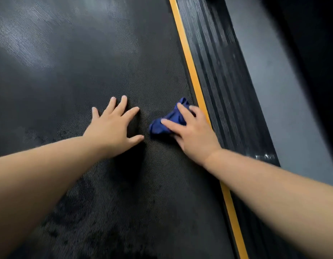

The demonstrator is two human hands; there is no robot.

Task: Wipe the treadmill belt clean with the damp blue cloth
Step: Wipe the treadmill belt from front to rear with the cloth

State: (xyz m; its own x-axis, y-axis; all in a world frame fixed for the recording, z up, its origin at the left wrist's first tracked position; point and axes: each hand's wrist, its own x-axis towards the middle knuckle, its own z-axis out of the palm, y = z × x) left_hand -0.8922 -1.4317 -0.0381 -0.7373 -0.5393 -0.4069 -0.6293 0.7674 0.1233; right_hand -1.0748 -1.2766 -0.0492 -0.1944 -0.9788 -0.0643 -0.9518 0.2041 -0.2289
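Observation:
The black textured treadmill belt [77,71] fills most of the view, with darker damp patches in its lower part. A crumpled blue cloth [167,122] lies on the belt near its right edge. My right hand [191,133] presses down on the cloth, fingers spread over it and covering its right part. My left hand [113,126] rests flat on the bare belt just left of the cloth, fingers apart, holding nothing.
A yellow strip [190,64] runs along the belt's right edge. Beyond it lies a black ribbed side rail [218,58], then a grey floor [283,90]. Pale glare shows on the belt at the upper left.

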